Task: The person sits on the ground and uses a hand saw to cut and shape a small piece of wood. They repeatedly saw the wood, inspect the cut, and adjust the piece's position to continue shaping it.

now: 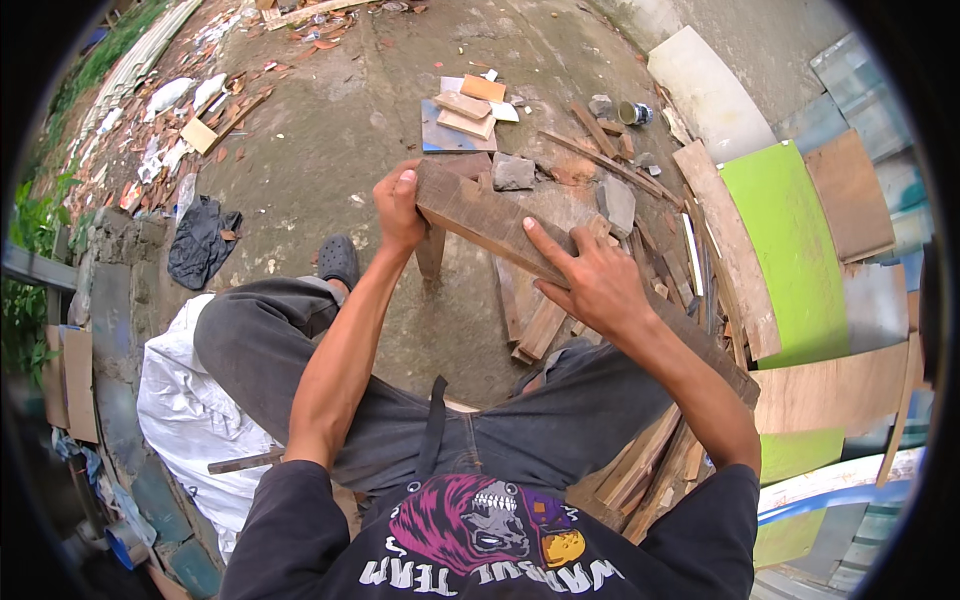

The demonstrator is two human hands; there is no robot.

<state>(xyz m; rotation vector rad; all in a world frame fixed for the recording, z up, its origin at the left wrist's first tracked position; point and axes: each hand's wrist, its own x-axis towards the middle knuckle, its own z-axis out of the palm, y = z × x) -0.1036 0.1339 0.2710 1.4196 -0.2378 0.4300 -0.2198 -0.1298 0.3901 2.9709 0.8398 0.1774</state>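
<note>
A long, dark brown wooden plank slants across in front of me, from upper left to lower right, passing under my right forearm. My left hand is closed around its far left end, thumb up along the edge. Farther along, my right hand grips the plank with its thumb at the near edge and its index finger stretched over the face. A short wooden piece points down below the plank near my left hand; whether it is joined to the plank I cannot tell.
Ahead lie a stack of wood offcuts, grey stone blocks and a tin can. Boards and a green sheet line the right. A black plastic bag and white sack lie left. Loose timber is beside my right leg.
</note>
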